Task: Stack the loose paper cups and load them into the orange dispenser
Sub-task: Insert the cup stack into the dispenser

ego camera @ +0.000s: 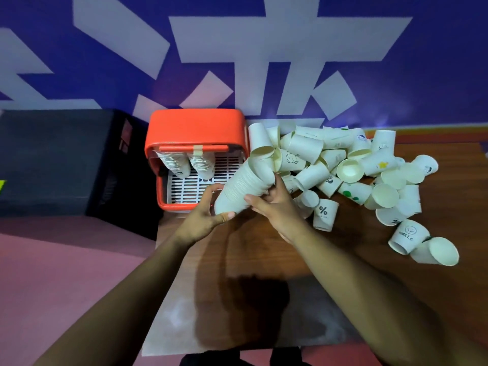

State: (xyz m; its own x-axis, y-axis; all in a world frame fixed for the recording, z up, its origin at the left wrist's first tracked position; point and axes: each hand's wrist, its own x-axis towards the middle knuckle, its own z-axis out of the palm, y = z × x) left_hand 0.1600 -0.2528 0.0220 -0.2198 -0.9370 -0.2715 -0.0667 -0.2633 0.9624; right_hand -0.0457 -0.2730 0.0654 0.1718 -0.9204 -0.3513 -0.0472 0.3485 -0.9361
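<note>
A long stack of nested paper cups point(244, 184) lies tilted in the air just in front of the orange dispenser point(195, 128), its closed end low and toward the person, its open end up against the pile of loose cups point(343, 165). Both hands hold it. The left hand point(202, 219) cups the low end, with the thumb under the bottom cup and the fingers point(212, 188) curled over the far side. The right hand point(274, 204) grips the stack higher up, its fingers point(254, 200) bent round the side facing the camera.

The dispenser stands at the back left corner of the wooden counter point(264, 260). Two stacks of cups point(202, 165) hang side by side under its taped front bar, above a white slotted tray point(190, 190).

The loose cups lie heaped to the right of the dispenser, most on their sides, and spread toward the right edge of the counter. A cup with a percent sign point(323, 215) stands mouth down just beside the right wrist; a cup marked HELLO point(408, 235) lies well apart, at the near right.

A black box point(52, 159) sits left of the dispenser, and a blue wall with white shapes point(435, 62) rises behind.
</note>
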